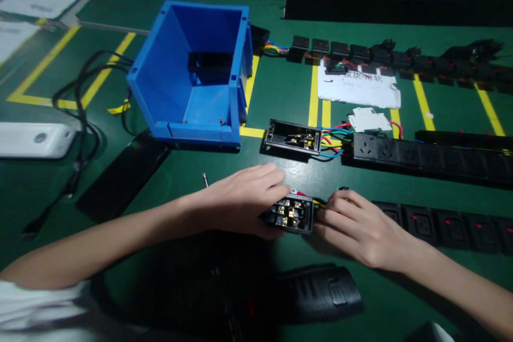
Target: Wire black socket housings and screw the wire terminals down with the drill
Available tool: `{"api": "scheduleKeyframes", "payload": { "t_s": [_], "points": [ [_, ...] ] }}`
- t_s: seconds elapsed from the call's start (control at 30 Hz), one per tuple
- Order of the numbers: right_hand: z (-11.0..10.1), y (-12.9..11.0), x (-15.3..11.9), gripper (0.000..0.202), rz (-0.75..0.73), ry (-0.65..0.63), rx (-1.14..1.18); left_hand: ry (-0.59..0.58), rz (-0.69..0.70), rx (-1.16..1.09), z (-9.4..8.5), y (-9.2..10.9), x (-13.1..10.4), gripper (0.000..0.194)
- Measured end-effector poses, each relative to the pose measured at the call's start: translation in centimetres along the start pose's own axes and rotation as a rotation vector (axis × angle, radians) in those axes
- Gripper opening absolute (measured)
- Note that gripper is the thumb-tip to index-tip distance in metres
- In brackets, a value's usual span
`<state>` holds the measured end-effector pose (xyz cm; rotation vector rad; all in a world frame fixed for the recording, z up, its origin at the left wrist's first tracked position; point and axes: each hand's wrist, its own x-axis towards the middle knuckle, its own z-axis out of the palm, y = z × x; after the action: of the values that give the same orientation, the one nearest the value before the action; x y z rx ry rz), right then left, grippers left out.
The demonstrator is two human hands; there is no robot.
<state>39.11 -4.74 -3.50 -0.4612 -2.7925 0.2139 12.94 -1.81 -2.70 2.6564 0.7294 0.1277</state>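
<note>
My left hand (250,197) is closed around the left end of a small black terminal box (296,216). Brass terminals show in its open top side. A red wire lug (300,193) sticks up at the box's upper edge, beside my left fingertips. At the right end of the box, my right hand (358,227) pinches the wires (318,203), of which a yellow one shows; the fingers hide the rest. Just beyond my hands lies a similar black terminal box (294,138), joined by blue, green, yellow and red wires to a black socket strip (401,152).
A blue bin (186,133) with a black part inside stands at the back left. Left of it lie a black cable (82,112), a dark flat slab (124,176) and a white device (34,139). A black ribbed object (320,294) lies in front; another socket row (444,227) runs right.
</note>
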Motion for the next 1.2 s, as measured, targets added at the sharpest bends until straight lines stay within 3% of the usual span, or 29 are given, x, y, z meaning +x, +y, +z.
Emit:
{"api": "scheduleKeyframes", "payload": {
  "t_s": [1.2],
  "points": [
    [0.18, -0.44, -0.14, 0.028, 0.027, 0.008, 0.016, 0.012, 0.032, -0.006, 0.16, -0.3, 0.35, 0.04]
  ]
}}
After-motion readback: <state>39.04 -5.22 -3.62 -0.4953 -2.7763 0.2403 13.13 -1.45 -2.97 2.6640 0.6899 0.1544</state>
